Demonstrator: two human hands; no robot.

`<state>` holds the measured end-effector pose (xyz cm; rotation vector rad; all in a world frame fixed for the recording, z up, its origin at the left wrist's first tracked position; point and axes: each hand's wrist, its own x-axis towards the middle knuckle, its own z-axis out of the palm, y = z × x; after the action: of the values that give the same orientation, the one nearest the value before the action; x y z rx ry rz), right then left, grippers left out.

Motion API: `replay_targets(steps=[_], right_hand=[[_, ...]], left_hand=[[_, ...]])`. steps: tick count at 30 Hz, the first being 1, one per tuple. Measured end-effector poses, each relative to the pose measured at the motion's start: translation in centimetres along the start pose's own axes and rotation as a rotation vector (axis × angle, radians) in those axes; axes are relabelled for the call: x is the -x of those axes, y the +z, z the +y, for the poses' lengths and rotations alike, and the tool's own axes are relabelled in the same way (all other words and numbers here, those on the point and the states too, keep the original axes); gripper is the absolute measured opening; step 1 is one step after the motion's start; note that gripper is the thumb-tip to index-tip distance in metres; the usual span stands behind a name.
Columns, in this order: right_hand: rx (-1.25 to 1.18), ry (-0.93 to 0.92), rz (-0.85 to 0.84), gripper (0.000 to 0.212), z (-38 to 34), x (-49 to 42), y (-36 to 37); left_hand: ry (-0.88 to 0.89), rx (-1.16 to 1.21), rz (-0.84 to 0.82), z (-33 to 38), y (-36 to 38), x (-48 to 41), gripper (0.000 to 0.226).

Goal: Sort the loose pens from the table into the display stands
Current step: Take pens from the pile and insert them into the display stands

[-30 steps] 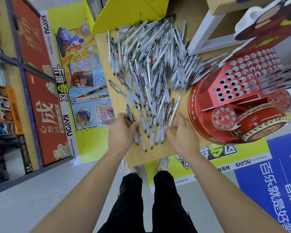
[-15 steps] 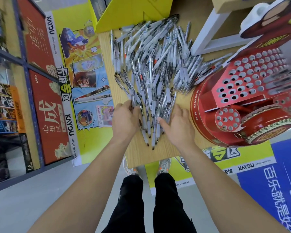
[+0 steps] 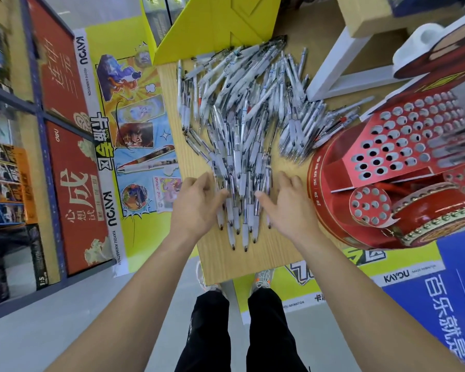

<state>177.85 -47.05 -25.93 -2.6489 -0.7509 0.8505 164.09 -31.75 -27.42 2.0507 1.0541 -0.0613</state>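
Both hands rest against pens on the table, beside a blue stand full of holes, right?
The stand is red, not blue, as the head view shows. The left hand and right hand do rest against the pens on the table.

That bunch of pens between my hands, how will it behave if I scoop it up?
The bunch of pens lies loose and unbound between the left hand and right hand, so some may slip out. Each looks slim, straight and rigid: probably stiff and light. Round barrels on the smooth table will likely roll.
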Motion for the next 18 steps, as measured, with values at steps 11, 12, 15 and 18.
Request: replay_targets(steps=[11, 12, 15, 18], right_hand=[[-0.043, -0.097, -0.091, 0.072, 0.2, 0.4, 0.7], [-0.04, -0.082, -0.075, 0.071, 0.7, 0.4, 0.6], [-0.082, -0.087, -0.092, 0.068, 0.4, 0.9, 1.0], [-0.141, -0.14, -0.114, 0.061, -0.9, 0.9, 2.1]], left_hand=[[-0.005, 0.0, -0.013, 1.2, 1.4, 0.6, 0.025], [-0.021, -0.01, -0.003, 0.8, 1.1, 0.8, 0.026], [-0.028, 0.008, 0.012, 1.3, 1.3, 1.2, 0.03], [-0.023, 0.011, -0.001, 3.0, 2.3, 1.0, 0.023]])
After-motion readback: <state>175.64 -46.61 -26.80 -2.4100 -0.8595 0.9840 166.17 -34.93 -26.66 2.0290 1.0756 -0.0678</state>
